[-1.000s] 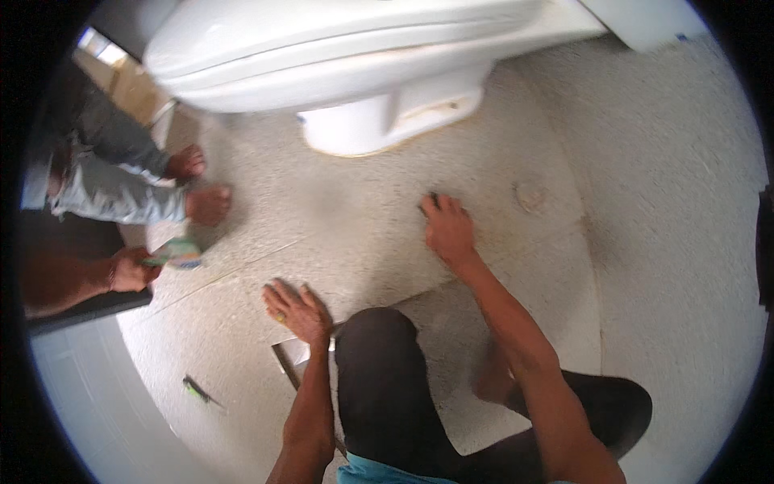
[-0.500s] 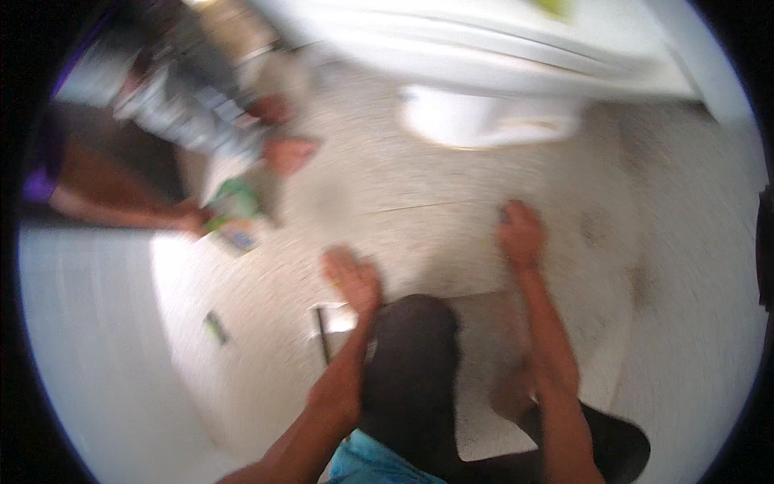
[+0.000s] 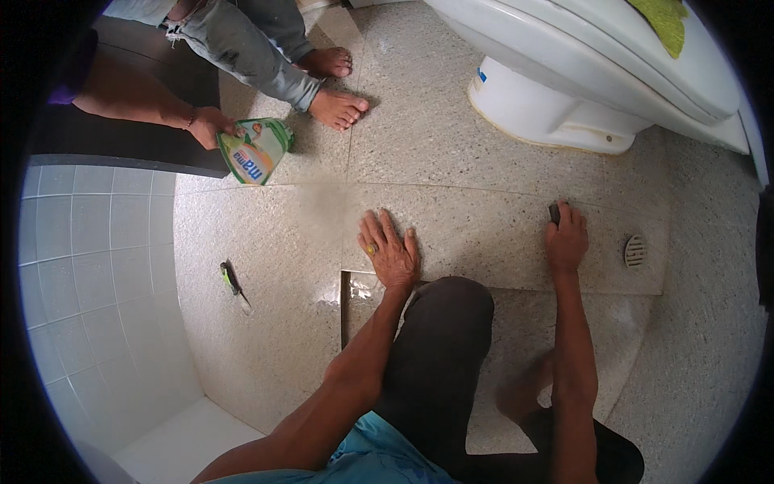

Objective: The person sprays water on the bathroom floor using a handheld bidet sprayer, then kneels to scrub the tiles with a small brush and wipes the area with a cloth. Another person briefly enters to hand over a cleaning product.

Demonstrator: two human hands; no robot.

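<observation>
My left hand lies palm down on the speckled floor, its fingers spread and a ring on one of them. Beneath its wrist and forearm shows a dark-edged, wet recess in the floor. Over to the right, my right hand is closed around a small dark block, most of it hidden by the fingers, held at floor level. A round metal drain grate lies just right of that hand.
At upper left another person's hand holds a green-and-white pouch. Bare feet of a person in jeans stand close by. A white toilet with a green cloth fills the upper right. A small green-and-black tool lies near the tiled wall.
The view has shifted and sharpened, with the surroundings turned within it. My left hand stays spread on the floor and the right keeps its grip. The other person still holds the pouch.
</observation>
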